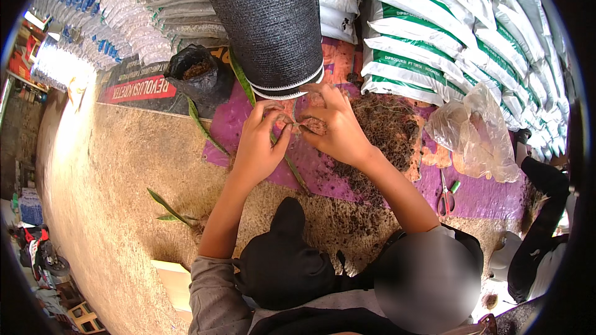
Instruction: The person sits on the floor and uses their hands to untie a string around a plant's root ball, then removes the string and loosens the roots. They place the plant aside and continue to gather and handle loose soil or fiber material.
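My left hand (260, 137) and my right hand (339, 128) meet over the purple printed sheet (326, 181). Their thumbs and forefingers come together around a small, thin item, too small to name. A long snake plant leaf (294, 172) passes beneath my left fingers, and its middle is partly hidden by them. Left of that hand lies another snake plant leaf (205, 128). Behind both hands rises a large roll of black shade netting (274, 23). Close to my right wrist is a heap of dark soil and matted roots (386, 132).
A black plastic planting bag (193, 72) holds soil. Scissors (446, 195) and a clear plastic bag (479, 135) lie to the right. White-and-green sacks (414, 60) are stacked behind. A small snake plant (170, 207) rests on the concrete. Another person's leg (540, 177) is at far right.
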{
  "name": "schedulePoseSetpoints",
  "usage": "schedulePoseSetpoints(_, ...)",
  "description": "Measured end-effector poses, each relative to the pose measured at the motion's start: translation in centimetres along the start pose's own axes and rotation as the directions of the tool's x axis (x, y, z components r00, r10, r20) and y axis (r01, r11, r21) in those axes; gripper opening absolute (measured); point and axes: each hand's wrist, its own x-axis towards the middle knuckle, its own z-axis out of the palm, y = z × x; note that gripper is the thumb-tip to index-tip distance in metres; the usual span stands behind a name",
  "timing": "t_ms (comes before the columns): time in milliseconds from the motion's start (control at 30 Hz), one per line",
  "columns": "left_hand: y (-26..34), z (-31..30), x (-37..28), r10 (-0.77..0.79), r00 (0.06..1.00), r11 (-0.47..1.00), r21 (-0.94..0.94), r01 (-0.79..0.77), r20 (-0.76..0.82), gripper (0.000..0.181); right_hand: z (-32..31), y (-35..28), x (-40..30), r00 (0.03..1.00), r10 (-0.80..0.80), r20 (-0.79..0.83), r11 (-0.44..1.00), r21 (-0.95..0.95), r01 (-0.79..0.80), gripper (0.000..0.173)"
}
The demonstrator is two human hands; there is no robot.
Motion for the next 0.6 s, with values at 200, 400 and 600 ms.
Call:
schedulePoseSetpoints(200,0.0,0.2,0.1,0.024,1.0,1.0,0.014,-0.024,-0.007,0.012,0.3,0.1,-0.1,0.999,-0.026,-0.042,0.999,-0.025,0.025,0.019)
schedulePoseSetpoints(400,-1.1,0.0,-0.1,0.005,0.997,0.996,0.092,0.002,-0.08,0.012,-0.6,0.4,0.2,0.991,0.012,-0.132,0.998,-0.059,-0.02,0.018)
schedulePoseSetpoints(600,-3.0,-0.3,-0.3,-0.111,0.981,0.988,-0.12,0.093,-0.156,0.012,-1.5,2.1,0.6,0.965,0.157,-0.212,0.985,0.104,-0.137,0.016)
